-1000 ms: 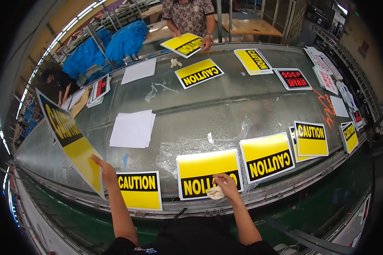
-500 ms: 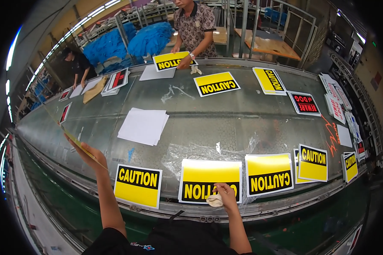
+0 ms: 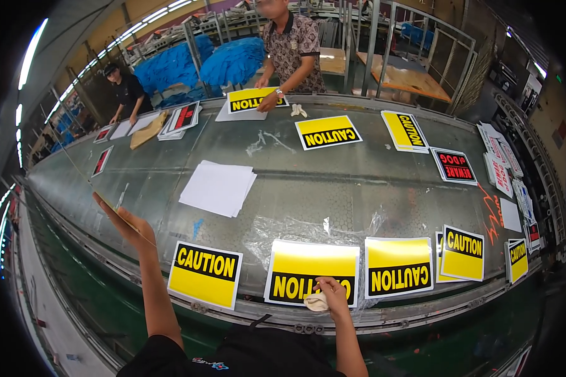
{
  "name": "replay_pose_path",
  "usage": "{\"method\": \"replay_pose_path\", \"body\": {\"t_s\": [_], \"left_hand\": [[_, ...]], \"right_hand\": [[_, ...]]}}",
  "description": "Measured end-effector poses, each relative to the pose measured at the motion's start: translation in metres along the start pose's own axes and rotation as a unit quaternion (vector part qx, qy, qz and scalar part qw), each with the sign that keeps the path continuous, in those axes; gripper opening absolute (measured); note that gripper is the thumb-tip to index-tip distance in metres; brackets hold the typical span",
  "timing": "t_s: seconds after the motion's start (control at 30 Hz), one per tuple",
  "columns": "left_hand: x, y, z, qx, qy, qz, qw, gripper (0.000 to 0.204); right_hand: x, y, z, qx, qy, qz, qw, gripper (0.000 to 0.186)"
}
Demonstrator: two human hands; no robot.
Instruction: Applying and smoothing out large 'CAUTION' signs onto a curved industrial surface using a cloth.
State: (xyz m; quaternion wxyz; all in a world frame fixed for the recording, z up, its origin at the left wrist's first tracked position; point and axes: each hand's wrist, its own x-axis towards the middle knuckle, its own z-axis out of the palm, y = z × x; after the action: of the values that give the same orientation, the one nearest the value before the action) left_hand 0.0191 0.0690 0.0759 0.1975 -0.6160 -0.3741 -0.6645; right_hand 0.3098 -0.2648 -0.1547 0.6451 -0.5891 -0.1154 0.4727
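Raised at the left, my left hand (image 3: 137, 231) grips a thin flat sign (image 3: 112, 210), seen almost edge-on, so its face is hidden. In my right hand (image 3: 334, 296) is a bunched beige cloth (image 3: 316, 303), pinched by the fingers. The cloth rests over the black band of a yellow-and-black sign (image 3: 314, 256) lying at the near edge of the table. A similar sign (image 3: 202, 286) lies to its left, turned the other way up. Another yellow-and-black sign (image 3: 397, 254) is just to its right.
Crumpled clear plastic film (image 3: 277, 227) lies behind the near signs. White sheets (image 3: 217, 188) are stacked mid-table (image 3: 295, 188). Across it a person (image 3: 295, 53) handles a yellow-and-black sign (image 3: 248, 100); another person (image 3: 127, 94) stands far left. Red-and-black signs (image 3: 455, 166) and more stacks lie right.
The view has shifted slightly. The person opposite has lowered their sign toward the white sheets, and the far-left person has raised their head. My hands keep nearly the same pose and hold.
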Motion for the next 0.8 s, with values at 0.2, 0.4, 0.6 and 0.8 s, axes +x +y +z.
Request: {"method": "replay_pose_path", "body": {"t_s": [0.2, 0.4, 0.6, 0.8], "left_hand": [[0.007, 0.015, -0.001, -0.010, 0.002, 0.011, 1.000, 0.046], [0.005, 0.008, -0.004, -0.010, -0.081, -0.014, 0.997, 0.049], [0.002, -0.006, -0.002, 0.003, -0.010, -0.036, 0.999, 0.040], [0.004, 0.001, -0.003, 0.003, -0.078, -0.059, 0.995, 0.048]], "right_hand": [[0.000, 0.005, 0.001, -0.014, -0.003, -0.036, 0.999, 0.019], [0.001, 0.009, -0.002, -0.006, -0.003, -0.028, 1.000, 0.019], [-0.001, 0.005, 0.002, -0.001, -0.005, -0.016, 1.000, 0.019], [0.001, 0.007, 0.000, -0.002, -0.001, -0.014, 1.000, 0.019]]}}
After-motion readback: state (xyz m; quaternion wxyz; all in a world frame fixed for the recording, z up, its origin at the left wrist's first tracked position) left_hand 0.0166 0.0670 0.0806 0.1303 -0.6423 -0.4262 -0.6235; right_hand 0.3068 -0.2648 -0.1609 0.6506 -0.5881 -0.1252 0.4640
